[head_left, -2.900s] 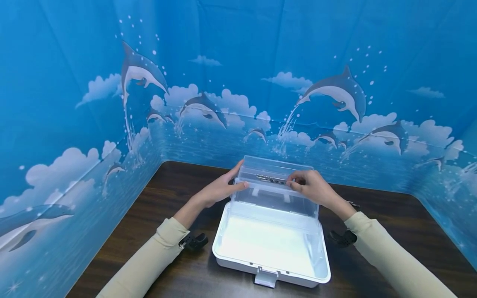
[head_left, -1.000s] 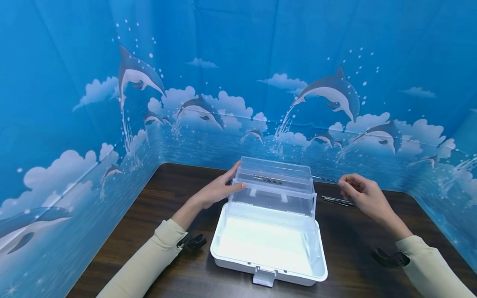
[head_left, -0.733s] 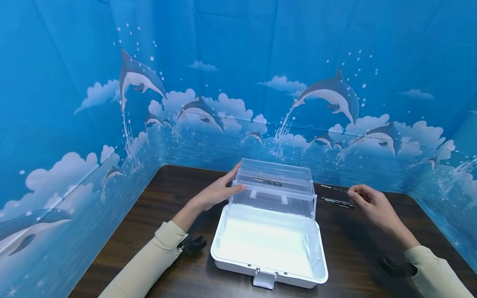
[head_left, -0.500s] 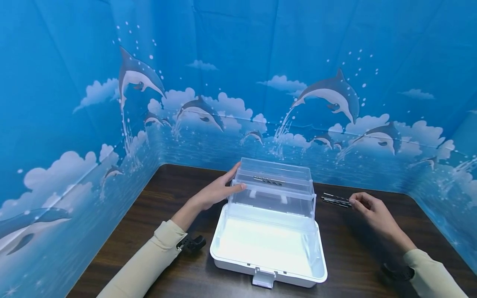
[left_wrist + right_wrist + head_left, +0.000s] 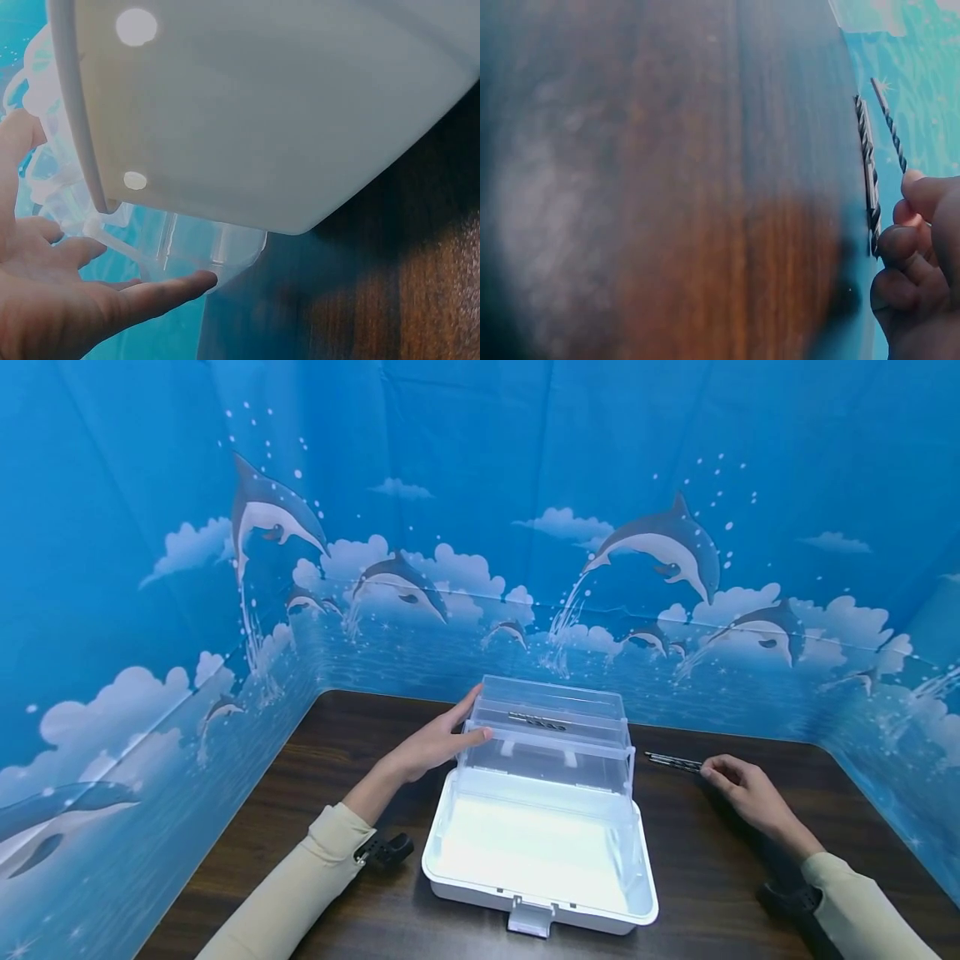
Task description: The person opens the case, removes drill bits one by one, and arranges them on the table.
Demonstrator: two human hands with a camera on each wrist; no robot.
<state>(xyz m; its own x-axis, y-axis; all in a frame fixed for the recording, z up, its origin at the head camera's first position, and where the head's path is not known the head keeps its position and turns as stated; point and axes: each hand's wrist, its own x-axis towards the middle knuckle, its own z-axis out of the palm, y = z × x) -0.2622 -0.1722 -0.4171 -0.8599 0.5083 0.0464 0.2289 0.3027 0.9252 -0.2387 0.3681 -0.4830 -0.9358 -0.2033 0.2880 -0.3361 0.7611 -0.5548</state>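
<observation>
Right hand (image 5: 746, 787) pinches a drill bit (image 5: 894, 131) near the table's (image 5: 708, 877) far edge; left hand (image 5: 433, 747), spread wide, touches the box (image 5: 474, 893).

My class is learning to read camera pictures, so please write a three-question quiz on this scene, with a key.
1. True or false: the right hand is empty.
2. The left hand is at: A) the front latch; B) the left side of the clear trays; C) the far right table corner.
3. Fill in: in the head view, loose drill bits lie to the ___ of the white box.

Key: 1. False; the right hand pinches a drill bit. 2. B. 3. Right.
</observation>
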